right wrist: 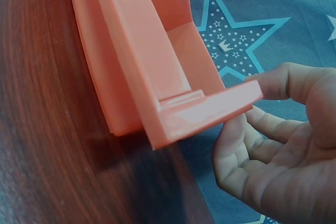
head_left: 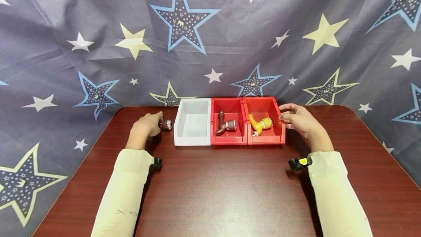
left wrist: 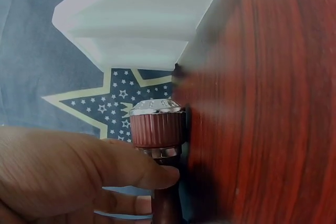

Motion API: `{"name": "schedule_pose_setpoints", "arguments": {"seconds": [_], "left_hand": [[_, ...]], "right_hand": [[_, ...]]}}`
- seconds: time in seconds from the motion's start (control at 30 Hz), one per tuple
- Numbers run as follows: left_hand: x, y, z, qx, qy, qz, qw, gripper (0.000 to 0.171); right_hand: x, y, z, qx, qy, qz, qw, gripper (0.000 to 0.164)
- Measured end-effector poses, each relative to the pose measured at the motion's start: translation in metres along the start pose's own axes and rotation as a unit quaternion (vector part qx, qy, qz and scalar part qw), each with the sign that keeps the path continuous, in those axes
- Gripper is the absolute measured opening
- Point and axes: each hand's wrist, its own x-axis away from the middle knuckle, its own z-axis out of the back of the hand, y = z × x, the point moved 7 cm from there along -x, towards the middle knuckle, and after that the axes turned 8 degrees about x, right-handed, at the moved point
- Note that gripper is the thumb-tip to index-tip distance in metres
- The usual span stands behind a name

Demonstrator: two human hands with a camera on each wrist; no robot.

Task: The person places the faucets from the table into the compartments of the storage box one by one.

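By the white bin's left side, my left hand (head_left: 147, 124) grips a dark brown tap (head_left: 166, 124). Its ribbed knob with a silvery cap (left wrist: 157, 124) sticks out past the thumb in the left wrist view, while part of the body is hidden by the fingers. My right hand (head_left: 299, 120) pinches the side wall of the right red bin (right wrist: 210, 109) between thumb and fingers. Inside that bin lies a yellow tap (head_left: 261, 124). Another brown tap (head_left: 225, 124) lies in the middle red bin (head_left: 229, 140).
The white bin (head_left: 192, 141) stands left of the two red ones, all side by side in a row. They sit near the back edge of the dark red wooden table (head_left: 227, 185). A grey curtain with stars (head_left: 230, 46) hangs right behind.
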Motion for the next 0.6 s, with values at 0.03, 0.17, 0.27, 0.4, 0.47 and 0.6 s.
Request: {"name": "schedule_pose_setpoints", "arguments": {"seconds": [0.03,0.17,0.27,0.4,0.47,0.6], "left_hand": [[0.0001,-0.0005,0.0,0.0,0.0,0.001,1.0,0.037],[-0.0002,-0.0016,-0.0004,0.009,0.009,0.005,0.9999,0.038],[-0.0018,-0.0005,-0.0001,0.014,0.025,-0.003,0.9996,0.039],[-0.0052,0.0026,0.0,0.003,0.041,-0.027,0.9988,0.041],[-0.0061,0.0041,0.0002,-0.004,0.046,-0.039,0.9982,0.043],[-0.0072,0.0049,0.0006,-0.015,0.054,-0.053,0.997,0.042]], "right_hand": [[-0.0004,0.0001,0.0002,0.002,0.001,-0.001,1.0,0.049],[-0.0006,0.0003,0.0006,0.008,0.003,-0.003,1.0,0.048],[-0.0001,0.0003,0.0009,0.007,0.005,-0.004,1.0,0.048],[-0.0005,0.0001,0.0004,0.002,0.002,0.0,1.0,0.048],[-0.0009,0.0004,0.0,-0.004,0.001,0.001,1.0,0.048],[-0.0011,0.0012,0.0003,-0.01,-0.001,-0.001,1.0,0.049]]}}
